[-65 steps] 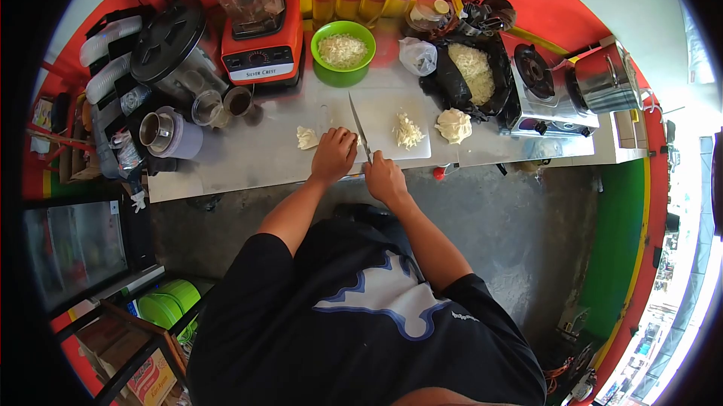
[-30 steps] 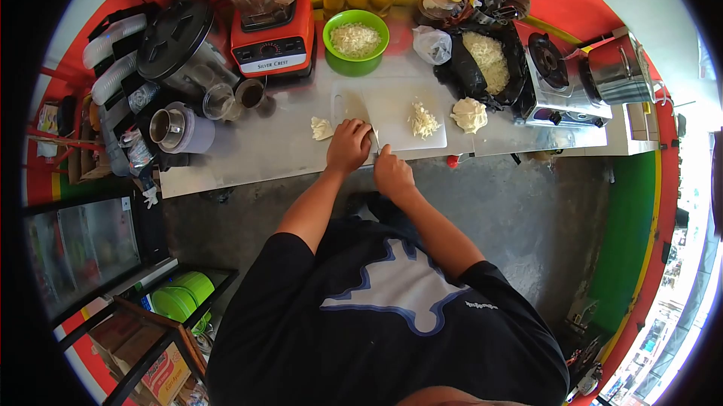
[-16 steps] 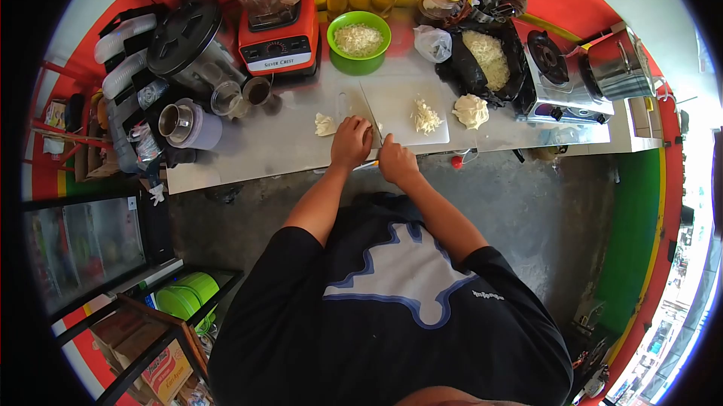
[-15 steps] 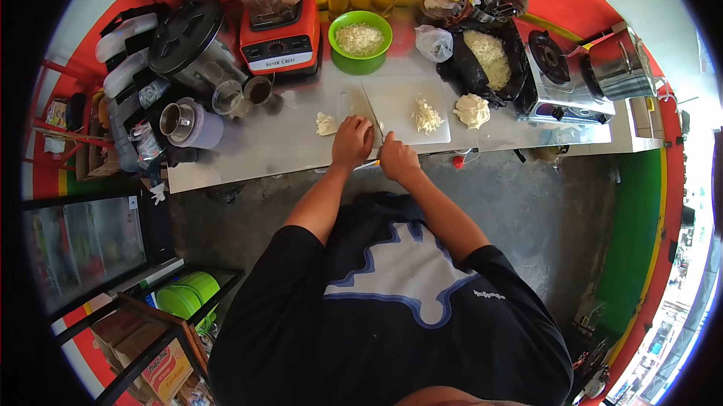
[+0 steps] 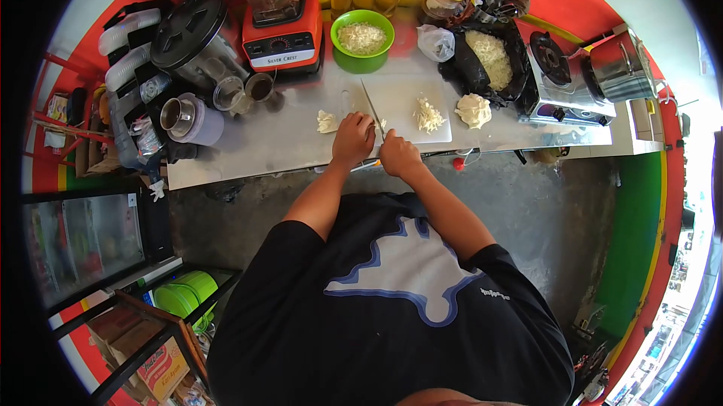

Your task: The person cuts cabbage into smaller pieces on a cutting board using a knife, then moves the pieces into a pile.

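On a white cutting board (image 5: pixel 413 93) my right hand (image 5: pixel 401 156) is wrapped round the handle of a knife (image 5: pixel 370 99), its long blade pointing away and slightly left. My left hand (image 5: pixel 354 137) has its fingers curled close to the left side of the blade, pressing down on something mostly hidden beneath them. Small pale bits show just right of the blade. Farther right on the board lies a pile of pale shredded pieces (image 5: pixel 428 116). A pale chunk (image 5: pixel 327 121) sits left of my left hand. Beyond the board's right edge rests a cream-coloured, leafy-looking lump (image 5: pixel 474 111).
Behind the board stands a green bowl (image 5: pixel 361 61) of pale shreds. A black plastic bag (image 5: pixel 468 79) holding more shreds lies beside the stove (image 5: pixel 566 101) at right. A red blender (image 5: pixel 281 41), cups and a lidded container (image 5: pixel 190 33) are at left. The counter's front edge is near me.
Both hands and the knife stay almost in place, with only a slight movement of the blade. The whole view has shifted a little.
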{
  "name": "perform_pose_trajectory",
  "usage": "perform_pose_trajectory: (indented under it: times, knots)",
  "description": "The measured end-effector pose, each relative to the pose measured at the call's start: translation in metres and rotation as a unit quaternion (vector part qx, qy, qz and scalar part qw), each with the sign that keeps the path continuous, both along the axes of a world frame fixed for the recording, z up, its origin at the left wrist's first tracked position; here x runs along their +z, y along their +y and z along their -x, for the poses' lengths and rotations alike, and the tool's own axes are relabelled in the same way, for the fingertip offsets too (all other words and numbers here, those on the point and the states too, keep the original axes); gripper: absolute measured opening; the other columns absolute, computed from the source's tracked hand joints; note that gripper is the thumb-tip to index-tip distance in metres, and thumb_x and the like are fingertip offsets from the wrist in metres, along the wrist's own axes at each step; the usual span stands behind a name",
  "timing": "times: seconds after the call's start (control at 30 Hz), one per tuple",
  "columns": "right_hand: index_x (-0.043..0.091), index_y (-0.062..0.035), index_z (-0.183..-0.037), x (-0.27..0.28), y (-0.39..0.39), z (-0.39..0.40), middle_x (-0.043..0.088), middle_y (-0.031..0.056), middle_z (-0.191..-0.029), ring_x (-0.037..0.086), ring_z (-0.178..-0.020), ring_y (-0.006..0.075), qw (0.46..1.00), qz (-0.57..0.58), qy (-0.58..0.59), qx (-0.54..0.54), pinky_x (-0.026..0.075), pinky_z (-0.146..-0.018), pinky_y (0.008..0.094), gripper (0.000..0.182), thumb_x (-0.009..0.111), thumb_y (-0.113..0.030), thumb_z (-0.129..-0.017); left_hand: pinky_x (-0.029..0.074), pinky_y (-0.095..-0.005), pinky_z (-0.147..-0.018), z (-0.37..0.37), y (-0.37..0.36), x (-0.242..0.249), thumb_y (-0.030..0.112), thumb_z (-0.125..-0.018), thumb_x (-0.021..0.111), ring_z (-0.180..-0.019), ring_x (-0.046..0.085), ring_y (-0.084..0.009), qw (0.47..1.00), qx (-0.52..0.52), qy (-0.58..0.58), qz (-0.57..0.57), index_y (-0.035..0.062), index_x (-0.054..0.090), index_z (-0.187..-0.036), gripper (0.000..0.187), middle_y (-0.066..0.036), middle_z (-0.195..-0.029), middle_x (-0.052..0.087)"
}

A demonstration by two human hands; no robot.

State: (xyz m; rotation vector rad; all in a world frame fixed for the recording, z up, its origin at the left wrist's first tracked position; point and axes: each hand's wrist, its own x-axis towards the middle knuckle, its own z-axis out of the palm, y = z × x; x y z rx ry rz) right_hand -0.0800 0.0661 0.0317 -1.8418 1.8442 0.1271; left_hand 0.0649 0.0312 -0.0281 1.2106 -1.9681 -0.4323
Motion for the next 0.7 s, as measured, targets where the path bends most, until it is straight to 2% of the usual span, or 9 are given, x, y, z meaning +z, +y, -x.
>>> perform_pose_trajectory:
  times: [0.17, 0.33, 0.5, 0.7]
  knots:
    - [0.047, 0.0035, -0.112, -0.004, 0.008, -0.003, 0.068, 0.0327, -0.104, 0.068, -0.101, 0.048, 1.0, -0.011, -0.012, -0.024, 0.054, -0.089, 0.0531, 0.027, 0.05, -0.018, -0.096, 0.045, -0.0468, -0.079, -0.001, -0.001, -0.001, 0.01, -0.084, 0.064, -0.092, 0.057, -0.035, 1.0, 0.001, 0.016, -0.006, 0.0056, 0.059, -0.092, 0.01, -0.012, -0.092, 0.059]
    - [0.047, 0.0026, -0.111, -0.003, -0.006, 0.002, 0.069, 0.0324, -0.103, 0.069, -0.099, 0.0472, 1.0, 0.005, 0.005, 0.014, 0.054, -0.088, 0.0528, 0.025, 0.052, -0.015, -0.094, 0.046, -0.0467, -0.079, 0.0, 0.002, -0.001, 0.009, -0.083, 0.064, -0.091, 0.057, -0.0356, 1.0, 0.008, 0.015, -0.016, 0.0044, 0.059, -0.093, 0.012, -0.013, -0.09, 0.059]
    - [0.047, 0.0021, -0.11, 0.001, 0.012, -0.005, 0.07, 0.0301, -0.102, 0.069, -0.098, 0.0462, 1.0, 0.002, 0.022, 0.008, 0.055, -0.087, 0.0516, 0.023, 0.054, -0.012, -0.093, 0.046, -0.0466, -0.078, -0.001, 0.001, -0.002, 0.008, -0.083, 0.064, -0.089, 0.056, -0.0357, 0.999, 0.008, 0.027, -0.018, 0.004, 0.059, -0.092, 0.011, -0.013, -0.089, 0.058]
    - [0.047, 0.0015, -0.11, -0.003, -0.005, -0.002, 0.07, 0.029, -0.101, 0.07, -0.098, 0.0449, 0.999, 0.007, 0.026, 0.025, 0.056, -0.087, 0.0508, 0.023, 0.055, -0.012, -0.093, 0.045, -0.0471, -0.077, -0.001, 0.002, 0.002, 0.008, -0.084, 0.063, -0.087, 0.056, -0.0358, 1.0, 0.005, 0.024, -0.012, 0.0038, 0.059, -0.09, 0.009, -0.013, -0.089, 0.058]
